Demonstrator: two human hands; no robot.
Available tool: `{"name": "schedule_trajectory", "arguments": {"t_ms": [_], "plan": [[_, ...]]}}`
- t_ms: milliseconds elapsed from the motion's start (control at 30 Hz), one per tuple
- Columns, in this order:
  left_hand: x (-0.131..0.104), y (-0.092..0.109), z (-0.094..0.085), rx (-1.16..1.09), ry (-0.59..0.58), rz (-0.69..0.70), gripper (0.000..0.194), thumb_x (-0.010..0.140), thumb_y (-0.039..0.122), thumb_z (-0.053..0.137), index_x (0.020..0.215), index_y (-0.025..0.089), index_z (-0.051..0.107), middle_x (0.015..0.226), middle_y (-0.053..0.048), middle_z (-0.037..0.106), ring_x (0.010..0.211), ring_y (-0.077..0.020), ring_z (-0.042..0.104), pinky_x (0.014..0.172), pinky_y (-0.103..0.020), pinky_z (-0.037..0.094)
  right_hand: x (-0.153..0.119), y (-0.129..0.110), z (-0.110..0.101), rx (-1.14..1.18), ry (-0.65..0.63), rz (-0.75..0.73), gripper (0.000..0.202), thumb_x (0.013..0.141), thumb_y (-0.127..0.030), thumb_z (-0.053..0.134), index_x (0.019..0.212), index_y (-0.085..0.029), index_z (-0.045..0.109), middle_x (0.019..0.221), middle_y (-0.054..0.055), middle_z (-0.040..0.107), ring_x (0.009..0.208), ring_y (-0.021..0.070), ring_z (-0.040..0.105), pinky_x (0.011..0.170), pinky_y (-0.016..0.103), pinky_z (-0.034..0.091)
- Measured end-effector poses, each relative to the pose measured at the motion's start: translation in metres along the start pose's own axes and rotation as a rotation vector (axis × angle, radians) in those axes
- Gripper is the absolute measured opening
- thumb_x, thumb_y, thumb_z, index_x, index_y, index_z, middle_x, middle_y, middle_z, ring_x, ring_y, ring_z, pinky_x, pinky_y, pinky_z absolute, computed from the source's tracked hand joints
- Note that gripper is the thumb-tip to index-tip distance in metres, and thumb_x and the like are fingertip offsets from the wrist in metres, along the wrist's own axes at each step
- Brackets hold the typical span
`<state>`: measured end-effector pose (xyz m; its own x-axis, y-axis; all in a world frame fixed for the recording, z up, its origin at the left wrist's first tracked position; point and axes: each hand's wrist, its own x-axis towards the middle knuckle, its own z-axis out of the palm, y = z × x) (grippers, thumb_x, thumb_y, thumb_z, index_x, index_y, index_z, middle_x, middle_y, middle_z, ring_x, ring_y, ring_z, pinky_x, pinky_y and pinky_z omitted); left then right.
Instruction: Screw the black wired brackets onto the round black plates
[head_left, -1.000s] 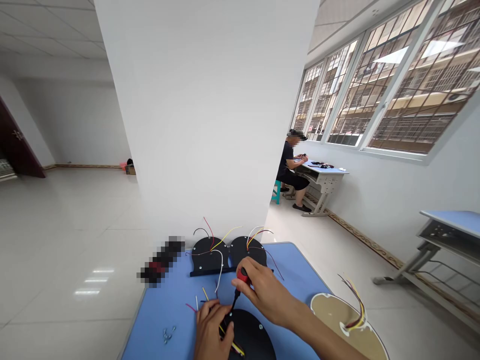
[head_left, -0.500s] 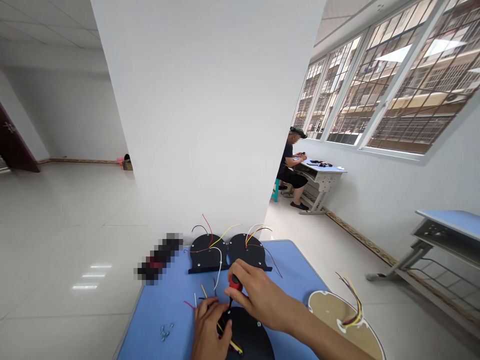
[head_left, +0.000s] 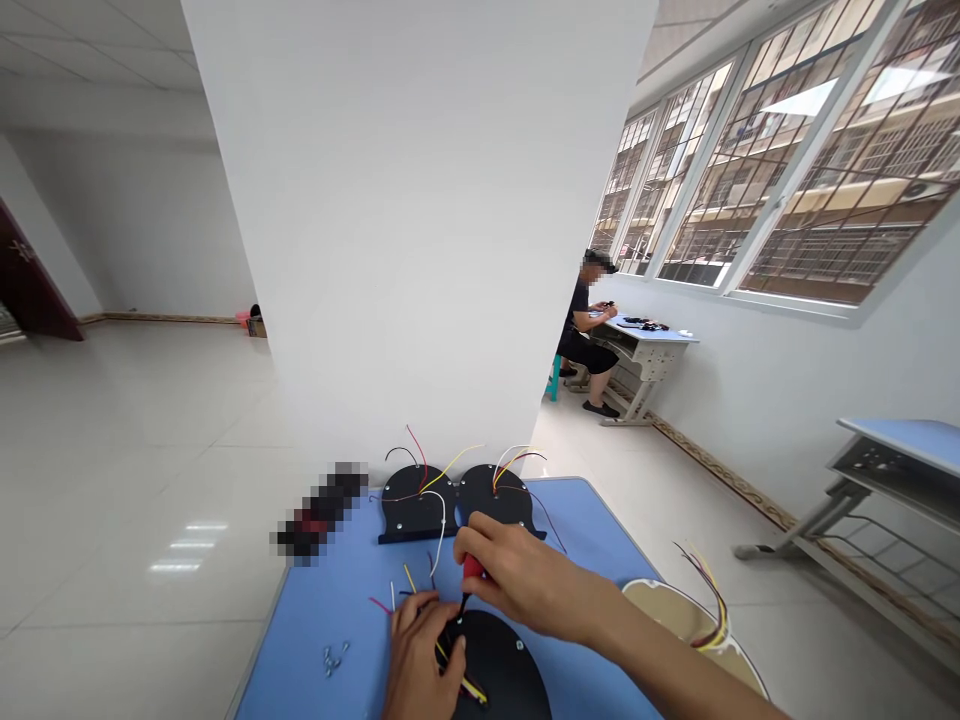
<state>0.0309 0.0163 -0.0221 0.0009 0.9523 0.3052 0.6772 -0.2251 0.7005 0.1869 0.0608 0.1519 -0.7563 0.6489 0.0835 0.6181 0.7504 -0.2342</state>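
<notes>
R hand [head_left: 517, 580] fingers wrapped on red driver [head_left: 472, 572], tip down on black disc [head_left: 499, 668] at worktop [head_left: 337, 600] near edge. L hand [head_left: 420, 655] pinning disc, wires [head_left: 457, 678]. Keep driver upright, press firm, L steady.

A red-handled screwdriver [head_left: 471, 578] stands nearly upright, its dark shaft tipped down onto the near black round plate [head_left: 499, 668] at its far-left edge. The plate lies flat on the blue table, yellow and pink wires [head_left: 457, 675] trailing across its left side.
</notes>
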Motion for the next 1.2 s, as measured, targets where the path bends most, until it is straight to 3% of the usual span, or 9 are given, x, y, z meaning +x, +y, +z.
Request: {"name": "schedule_trajectory", "arguments": {"t_ms": [267,400,467,567,633,800,967,1100,1200], "plan": [[0.0,-0.001,0.001,0.041,-0.003,0.088,0.03,0.077,0.017,0.056,0.102,0.023,0.072,0.104,-0.009,0.072,0.107,-0.0297,0.059,0.092,-0.051,0.05,0.006,0.0,-0.014,-0.048,-0.104,-0.289,0.027,0.081,-0.001,0.056,0.101,-0.019,0.061,0.097,0.004,0.063,0.092,0.0185,0.058,0.082,0.029,0.043],[0.0,0.0,0.001,0.041,0.009,0.074,0.031,0.074,0.014,0.057,0.099,0.024,0.071,0.103,-0.008,0.07,0.101,-0.028,0.06,0.088,-0.049,0.051,0.016,-0.003,-0.005,-0.207,-0.092,-0.086,0.019,0.088,-0.026,0.058,0.103,-0.014,0.058,0.089,0.008,0.068,0.079,0.0232,0.062,0.075,0.035,0.043],[0.0,0.0,0.0,0.033,-0.001,0.054,0.031,0.074,0.014,0.056,0.099,0.024,0.071,0.104,-0.009,0.068,0.102,-0.0278,0.06,0.089,-0.049,0.051,0.018,-0.004,-0.003,-0.251,-0.092,0.0,0.018,0.094,-0.025,0.049,0.102,-0.011,0.057,0.086,0.011,0.068,0.072,0.0231,0.063,0.068,0.033,0.042],[0.0,0.0,0.001,0.023,-0.018,0.036,0.029,0.076,0.015,0.055,0.098,0.022,0.071,0.105,-0.01,0.067,0.103,-0.0282,0.059,0.09,-0.05,0.05,0.017,-0.003,-0.004,-0.215,-0.111,-0.115,0.017,0.088,-0.011,0.05,0.104,-0.016,0.054,0.097,0.008,0.068,0.083,0.0195,0.062,0.073,0.028,0.04],[0.0,0.0,0.001,0.018,-0.024,0.034,0.028,0.075,0.015,0.055,0.098,0.021,0.07,0.104,-0.011,0.066,0.102,-0.0284,0.059,0.09,-0.051,0.049,0.015,-0.003,-0.004,-0.204,-0.101,-0.204,0.022,0.081,-0.014,0.059,0.101,-0.019,0.052,0.098,0.004,0.067,0.089,0.0189,0.061,0.077,0.027,0.039],[0.002,0.001,0.0,0.017,-0.033,0.022,0.028,0.075,0.015,0.055,0.097,0.023,0.07,0.104,-0.009,0.067,0.103,-0.0283,0.058,0.092,-0.053,0.047,0.016,-0.005,0.002,-0.344,-0.033,-0.044,0.015,0.094,-0.028,0.048,0.094,-0.015,0.054,0.074,0.007,0.069,0.062,0.0199,0.061,0.065,0.031,0.035],[0.007,0.002,-0.003,0.068,-0.026,0.055,0.025,0.075,0.013,0.058,0.092,0.024,0.071,0.1,-0.006,0.072,0.107,-0.0295,0.058,0.093,-0.054,0.045,0.015,-0.006,0.0,-0.333,-0.03,-0.145,0.014,0.083,-0.027,0.06,0.093,-0.019,0.056,0.085,0.004,0.07,0.076,0.0195,0.063,0.068,0.029,0.035],[0.011,0.003,-0.004,0.132,0.001,0.12,0.022,0.077,0.012,0.059,0.087,0.027,0.071,0.094,0.0,0.075,0.104,-0.0295,0.06,0.091,-0.056,0.044,0.013,-0.006,0.001,-0.371,0.012,-0.029,0.02,0.095,-0.029,0.046,0.088,-0.015,0.059,0.074,0.007,0.069,0.062,0.0196,0.061,0.061,0.031,0.033],[0.012,0.003,-0.005,0.181,0.031,0.166,0.019,0.077,0.012,0.062,0.084,0.027,0.071,0.09,0.001,0.076,0.102,-0.0299,0.061,0.089,-0.055,0.044,0.011,-0.004,0.001,-0.353,0.012,-0.107,0.011,0.09,-0.02,0.05,0.097,-0.018,0.059,0.084,0.004,0.069,0.072,0.0181,0.063,0.067,0.03,0.036]]}}
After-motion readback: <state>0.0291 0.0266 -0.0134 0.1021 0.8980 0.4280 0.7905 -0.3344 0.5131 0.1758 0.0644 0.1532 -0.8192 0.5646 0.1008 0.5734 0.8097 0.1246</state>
